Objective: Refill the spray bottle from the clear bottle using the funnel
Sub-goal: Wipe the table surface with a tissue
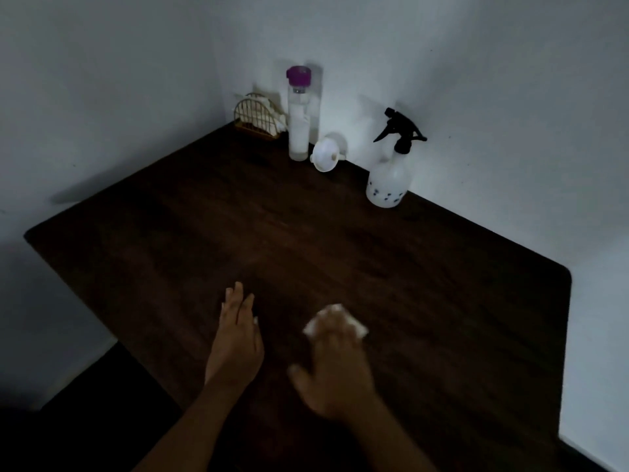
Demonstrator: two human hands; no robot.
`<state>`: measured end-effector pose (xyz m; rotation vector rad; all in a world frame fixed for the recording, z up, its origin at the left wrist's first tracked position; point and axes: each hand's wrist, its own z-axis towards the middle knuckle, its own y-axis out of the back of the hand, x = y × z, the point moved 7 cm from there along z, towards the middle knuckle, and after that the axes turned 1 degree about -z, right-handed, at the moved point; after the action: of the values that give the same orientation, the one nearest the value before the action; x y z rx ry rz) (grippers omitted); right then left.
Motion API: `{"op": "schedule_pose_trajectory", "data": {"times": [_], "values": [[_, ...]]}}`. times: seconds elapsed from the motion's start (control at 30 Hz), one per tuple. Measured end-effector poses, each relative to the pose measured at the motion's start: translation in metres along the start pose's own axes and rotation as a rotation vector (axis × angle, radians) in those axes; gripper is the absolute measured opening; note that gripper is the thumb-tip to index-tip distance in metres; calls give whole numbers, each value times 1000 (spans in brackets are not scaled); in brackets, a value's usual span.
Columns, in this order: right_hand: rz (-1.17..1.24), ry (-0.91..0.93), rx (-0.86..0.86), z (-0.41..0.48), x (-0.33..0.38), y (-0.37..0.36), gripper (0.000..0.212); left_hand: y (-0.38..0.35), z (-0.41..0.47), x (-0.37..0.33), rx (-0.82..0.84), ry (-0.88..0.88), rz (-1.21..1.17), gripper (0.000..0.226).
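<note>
Near left: the left hand (235, 335) lies flat on the dark table (459, 301), fingers straight and close together, holding nothing.
Far left corner: a wire napkin holder (258, 119) with white napkins stands against the wall, just beside the clear bottle.
Clear bottle: the clear bottle (299, 127) stands upright at the far edge with its purple cap on; it looks whitish for most of its height, but the light is too dim to read the level.
Funnel: the white funnel (325, 155) lies on its side between the two bottles, near the clear one and in neither neck.
Near centre: the right hand (337, 366) is blurred and lies over a white tissue (335, 320) on the table; I cannot tell whether the fingers pinch it or only press it flat.
Spray bottle: the spray bottle (388, 180) stands upright at the far right by the wall, black trigger head fitted; its fill cannot be made out.
Progress: both hands are well apart from all three task things. With both bottles closed and the funnel lying idle, no pouring is under way; this reads either as a wipe before starting or as cleaning up afterwards, and nothing shown settles which.
</note>
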<state>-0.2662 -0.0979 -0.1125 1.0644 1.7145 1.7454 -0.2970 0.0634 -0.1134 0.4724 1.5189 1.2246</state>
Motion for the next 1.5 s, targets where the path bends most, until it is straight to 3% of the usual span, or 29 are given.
{"op": "schedule_pose_trajectory", "data": {"times": [0.07, 0.13, 0.2, 0.3, 0.4, 0.5, 0.63, 0.7, 0.77, 0.9, 1.0, 1.07, 1.13, 1.27, 1.37, 1.4, 1.47, 1.5], "values": [[45, 115, 119, 17, 34, 0, 88, -5, -2, 5, 23, -25, 45, 58], [70, 91, 106, 49, 5, 7, 84, -8, -3, 8, 29, -53, 58, 54], [71, -76, 51, 75, -62, 14, 81, -3, -4, 7, 8, -32, 17, 51], [5, -359, 106, 65, -162, 25, 81, -1, -7, 1, 19, -74, 84, 55], [23, -424, 112, 27, -175, 28, 82, -9, -11, -3, 71, -112, 149, 56], [17, -198, 47, -14, -95, 12, 94, -14, -21, -20, 80, -141, 97, 55], [102, 134, 85, -43, 32, -14, 92, -19, -29, -36, 49, -85, -120, 50], [112, 194, 85, -31, 46, -14, 87, -18, -28, -36, -8, -10, -156, 41], [111, 197, 86, -4, 16, -4, 80, -15, -28, -32, -55, 98, -253, 39], [26, -124, -52, 35, -134, 33, 70, -21, -39, -61, 29, -24, -292, 41], [-25, -484, 19, 6, -254, 51, 74, -34, -57, -90, 158, -159, -320, 49], [15, -599, 96, -26, -282, 51, 79, -40, -66, -105, 198, -238, -327, 56], [16, -615, 77, -54, -267, 45, 82, -40, -66, -114, 180, -251, -319, 47], [98, -366, 31, -92, -137, 22, 90, -41, -55, -118, 148, -138, -369, 39], [-9, -86, 66, -100, -24, -26, 67, -42, -49, -122, 147, -103, -404, 38], [-6, -9, 151, -98, -1, -39, 61, -41, -48, -119, 154, -71, -422, 38], [66, 99, 155, -84, 1, -21, 62, -38, -46, -116, 158, -64, -417, 39], [89, 111, 46, -76, -20, -2, 67, -37, -47, -113, 158, -85, -389, 39]]}}
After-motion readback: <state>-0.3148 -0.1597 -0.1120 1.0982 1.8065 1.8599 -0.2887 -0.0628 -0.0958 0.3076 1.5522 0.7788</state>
